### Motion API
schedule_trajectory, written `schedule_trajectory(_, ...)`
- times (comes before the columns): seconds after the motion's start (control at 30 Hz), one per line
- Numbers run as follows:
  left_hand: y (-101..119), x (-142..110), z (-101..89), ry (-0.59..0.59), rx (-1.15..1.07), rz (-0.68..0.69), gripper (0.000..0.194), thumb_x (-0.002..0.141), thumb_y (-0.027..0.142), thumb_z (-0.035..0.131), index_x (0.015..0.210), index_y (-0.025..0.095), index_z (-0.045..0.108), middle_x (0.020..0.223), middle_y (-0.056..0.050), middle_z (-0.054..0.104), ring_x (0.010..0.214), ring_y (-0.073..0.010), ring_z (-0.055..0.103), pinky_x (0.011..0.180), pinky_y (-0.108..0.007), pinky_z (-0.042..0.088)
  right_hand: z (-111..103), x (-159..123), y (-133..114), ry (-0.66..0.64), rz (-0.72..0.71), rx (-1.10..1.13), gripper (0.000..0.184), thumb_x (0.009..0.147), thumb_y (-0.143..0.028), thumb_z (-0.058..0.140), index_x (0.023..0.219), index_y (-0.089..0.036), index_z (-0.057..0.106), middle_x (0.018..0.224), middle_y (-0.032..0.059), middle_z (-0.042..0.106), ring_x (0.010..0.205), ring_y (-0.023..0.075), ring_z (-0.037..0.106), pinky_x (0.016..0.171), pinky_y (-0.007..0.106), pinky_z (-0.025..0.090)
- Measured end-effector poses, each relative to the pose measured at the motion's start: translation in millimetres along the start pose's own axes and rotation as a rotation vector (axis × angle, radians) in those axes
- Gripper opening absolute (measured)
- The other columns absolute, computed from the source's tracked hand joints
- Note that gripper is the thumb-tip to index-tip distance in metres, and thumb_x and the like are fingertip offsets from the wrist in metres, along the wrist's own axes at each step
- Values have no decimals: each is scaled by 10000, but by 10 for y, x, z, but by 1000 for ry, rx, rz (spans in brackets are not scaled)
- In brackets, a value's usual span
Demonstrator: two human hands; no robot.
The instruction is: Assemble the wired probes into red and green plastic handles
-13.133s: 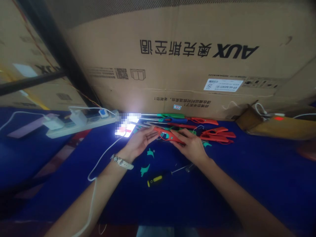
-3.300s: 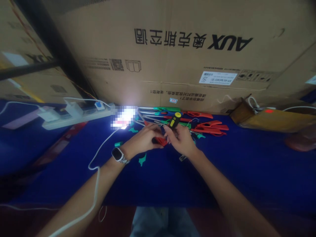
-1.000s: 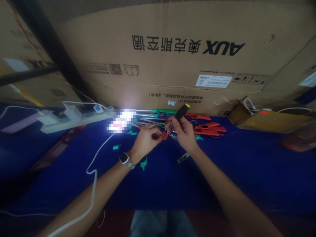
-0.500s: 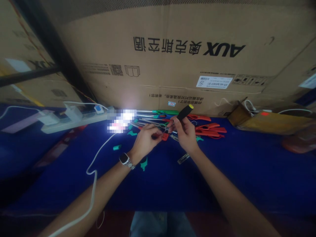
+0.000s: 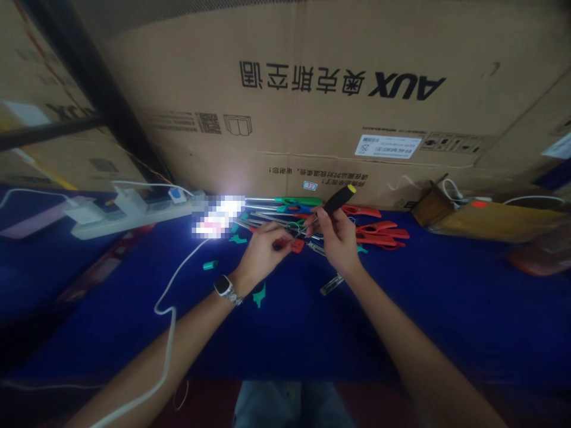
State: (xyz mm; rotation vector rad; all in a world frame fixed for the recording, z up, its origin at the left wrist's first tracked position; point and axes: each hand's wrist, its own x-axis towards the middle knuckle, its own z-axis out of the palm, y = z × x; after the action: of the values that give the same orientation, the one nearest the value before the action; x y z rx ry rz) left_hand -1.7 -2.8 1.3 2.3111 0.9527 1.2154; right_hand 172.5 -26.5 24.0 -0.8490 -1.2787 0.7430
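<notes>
My right hand (image 5: pixel 341 241) is closed around a screwdriver (image 5: pixel 339 201) with a black handle and yellow end, tilted so its shaft slants down toward my left fingers. My left hand (image 5: pixel 266 248) is closed in a pinch beside the shaft's lower end; what it grips is too small to make out. A small red plastic piece (image 5: pixel 297 245) shows just beside the left fingertips. Thin pale wire loops between the hands. Behind and around them lie long-necked lighters with green (image 5: pixel 303 201), blue (image 5: pixel 297 209) and red handles (image 5: pixel 381 233).
Green plastic bits (image 5: pixel 259 295), a teal cylinder (image 5: pixel 210 265) and a clear part (image 5: pixel 331 285) lie on the blue cloth (image 5: pixel 285 339). A glaring lamp (image 5: pixel 218 218) with a white cable stands left, near a power strip (image 5: pixel 134 214). A large carton (image 5: pixel 303 131) walls the back.
The screwdriver handle has tipped slightly to the right and the right hand has shifted a little with it. The left hand keeps nearly the same pinch and place.
</notes>
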Motion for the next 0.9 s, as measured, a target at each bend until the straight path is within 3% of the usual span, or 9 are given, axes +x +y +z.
schedule_trajectory(0.47, 1, -10, 7, -53, 65, -16, 116, 855, 95, 680, 830, 205, 710, 883, -25, 673, 890, -214, 614, 791, -359, 498, -7, -25, -10, -59, 8, -71, 297, 925, -501, 627, 976, -209, 602, 768, 0, 670, 592, 115, 609, 602, 270, 536)
schedule_trajectory(0.57, -24, -2, -11, -118, 153, 9, 115, 823, 162, 750, 926, 209, 729, 975, -42, 691, 949, -245, 608, 848, -401, 494, -41, -25, 38, -70, -3, -113, 277, 937, -482, 619, 986, -210, 607, 779, 1, 672, 601, 114, 611, 602, 262, 526)
schedule_trajectory(0.7, -83, 0, -38, -208, 253, 94, 305, 817, 253, 785, 1110, 217, 708, 1209, -63, 686, 1095, -283, 585, 958, -459, 463, -80, -27, 93, -106, -2, -194, 289, 946, -486, 597, 998, -202, 607, 782, 4, 673, 600, 116, 615, 596, 257, 520)
schedule_trajectory(0.9, -88, -11, -17, -266, 304, 104, 272, 862, 258, 743, 1132, 256, 709, 1281, -37, 691, 1180, -294, 562, 999, -478, 430, -79, -34, 75, -129, -13, -290, 313, 953, -499, 571, 1011, -194, 610, 780, 17, 687, 602, 128, 628, 616, 272, 534)
